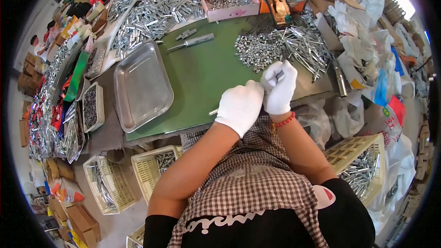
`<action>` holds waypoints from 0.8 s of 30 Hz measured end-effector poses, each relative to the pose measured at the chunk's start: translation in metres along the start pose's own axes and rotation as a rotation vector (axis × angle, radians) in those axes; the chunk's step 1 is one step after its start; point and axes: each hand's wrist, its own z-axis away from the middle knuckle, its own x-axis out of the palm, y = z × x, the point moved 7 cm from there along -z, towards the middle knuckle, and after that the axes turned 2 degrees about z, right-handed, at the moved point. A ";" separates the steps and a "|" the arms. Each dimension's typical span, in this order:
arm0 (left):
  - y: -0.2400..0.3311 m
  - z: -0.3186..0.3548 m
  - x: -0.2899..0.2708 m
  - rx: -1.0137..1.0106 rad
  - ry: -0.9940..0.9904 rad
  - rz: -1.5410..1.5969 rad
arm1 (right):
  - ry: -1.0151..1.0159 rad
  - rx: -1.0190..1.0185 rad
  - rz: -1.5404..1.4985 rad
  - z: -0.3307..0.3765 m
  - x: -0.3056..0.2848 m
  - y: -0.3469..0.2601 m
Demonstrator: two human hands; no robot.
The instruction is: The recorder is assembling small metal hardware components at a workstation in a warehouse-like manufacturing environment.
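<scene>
My left hand (240, 105), in a white glove, is closed around a thin metal rod (213, 112) whose end pokes out on the left of the fist. Against it, thumb side to thumb side, is my right hand (279, 86), also gloved in white, its fingers curled into a pinch. Whatever the right fingers hold is hidden. Both hands are over the near edge of a green work surface (202, 73). Just beyond the right hand lie a heap of small metal nuts or sleeves (258, 50) and a pile of long thin metal bolts (307, 48).
A shallow metal tray (142, 89) lies left, near a screwdriver-like tool (192, 42). Behind are a large heap of metal parts (156, 11), a pink box (229, 2) of small parts and a propped phone (277, 7). A metal socket tool (340, 80) is right; crates (110, 186) stand below.
</scene>
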 end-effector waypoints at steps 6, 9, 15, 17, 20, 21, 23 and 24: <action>-0.024 0.043 -0.028 -0.137 0.111 0.081 | 0.059 0.082 -0.097 0.006 -0.006 0.000; -0.035 0.079 -0.056 -0.206 0.209 0.048 | -0.055 0.083 -0.132 0.009 -0.004 -0.005; -0.095 0.226 -0.065 -0.744 0.155 0.113 | -0.068 0.168 -0.047 0.012 -0.015 -0.003; -0.115 0.283 -0.061 -0.725 0.095 -0.106 | -0.074 0.212 -0.045 0.016 -0.010 -0.004; -0.123 0.280 -0.082 -0.752 0.121 -0.136 | -0.132 0.183 0.038 0.018 -0.010 -0.006; -0.119 0.254 -0.097 -0.700 0.176 -0.120 | -0.137 0.188 0.039 0.020 -0.007 -0.006; -0.108 0.184 -0.120 -0.541 0.227 -0.114 | -0.099 0.175 0.139 0.022 -0.009 -0.005; -0.105 0.138 -0.120 -0.389 0.264 -0.083 | -0.120 0.162 0.199 0.022 -0.016 -0.007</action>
